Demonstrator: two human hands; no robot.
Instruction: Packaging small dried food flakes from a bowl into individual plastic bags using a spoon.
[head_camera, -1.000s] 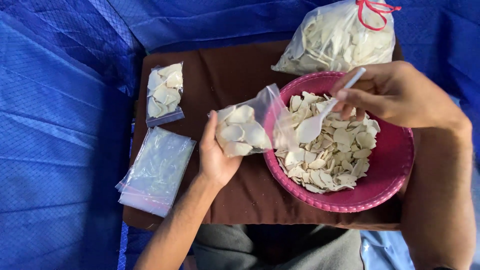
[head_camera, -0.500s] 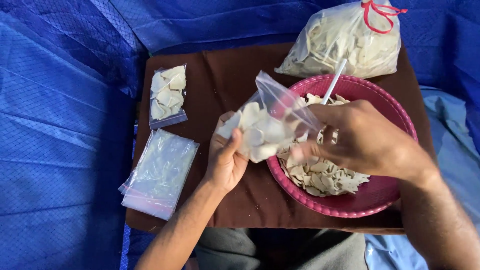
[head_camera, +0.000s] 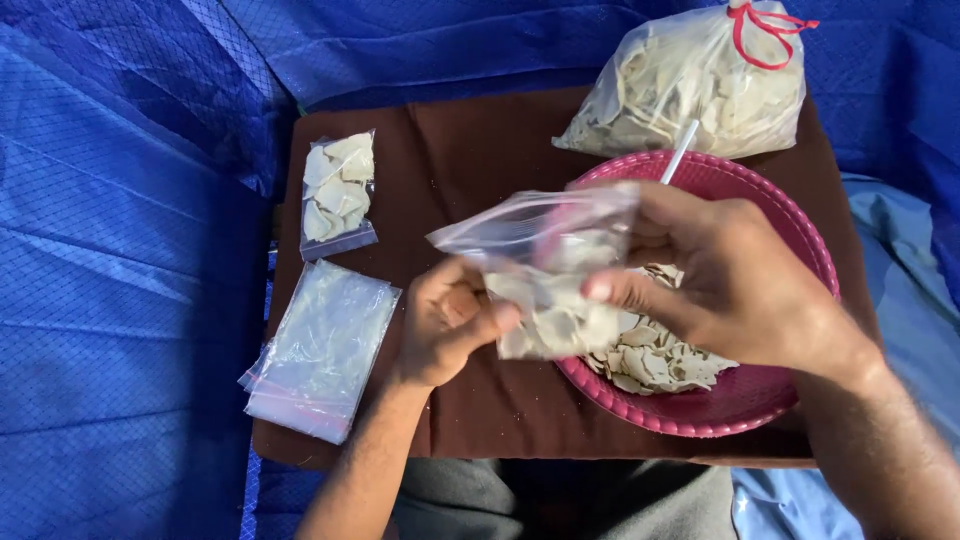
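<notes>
Both hands hold a small clear zip bag part-filled with pale flat chips, raised over the left edge of a pink bowl. My left hand pinches the bag's lower left corner. My right hand grips its right side, fingers across the front. The bowl holds more of the pale chips, and a white scoop handle sticks up at its far rim. The bowl's middle is hidden by my right hand.
A brown board carries everything, with blue tarp all around. On its left lie a filled small zip bag and a stack of empty zip bags. A large chip-filled bag tied with red string stands behind the bowl.
My right hand left the scoop in the bowl and came across to grip the small bag. The bag has been lifted and turned toward level between both hands.
</notes>
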